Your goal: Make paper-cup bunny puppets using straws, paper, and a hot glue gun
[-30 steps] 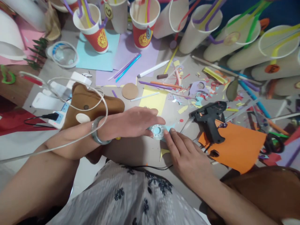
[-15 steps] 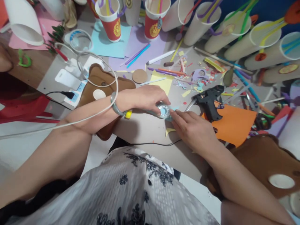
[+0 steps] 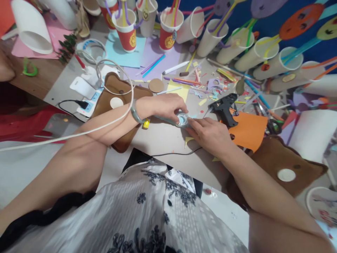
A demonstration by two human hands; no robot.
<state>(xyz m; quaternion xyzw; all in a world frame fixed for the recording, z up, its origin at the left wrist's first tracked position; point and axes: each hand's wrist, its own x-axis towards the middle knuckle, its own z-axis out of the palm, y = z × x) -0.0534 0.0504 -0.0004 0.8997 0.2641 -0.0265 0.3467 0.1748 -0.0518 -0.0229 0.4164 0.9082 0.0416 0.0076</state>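
Note:
A small translucent grey-blue ring-shaped piece (image 3: 182, 120) lies low over the table between my hands; its exact kind is too blurred to tell. Around its left and far edge, the thumb and fingers of my left hand (image 3: 168, 106) are closed. My right hand (image 3: 209, 131) has its fingers pressed together at the right edge of the piece, and their tips are partly hidden. Beyond my right hand a black glue gun (image 3: 225, 109) lies on its side. It rests partly on an orange paper sheet (image 3: 250, 130). A yellow scrap (image 3: 188, 141) lies close by.
White paper cups (image 3: 213, 38) with straws line the back. Paper scraps (image 3: 213, 84) and pens litter the middle. Brown pouches (image 3: 122, 138) lie at both sides. A power strip (image 3: 91, 105) stands left; its white cable (image 3: 105, 123) crosses my left forearm. A thin black cord (image 3: 179, 153) runs near the front edge.
The camera view has shifted, so things on the right appear further left. Both hands stay at the ring-shaped piece, almost unmoved.

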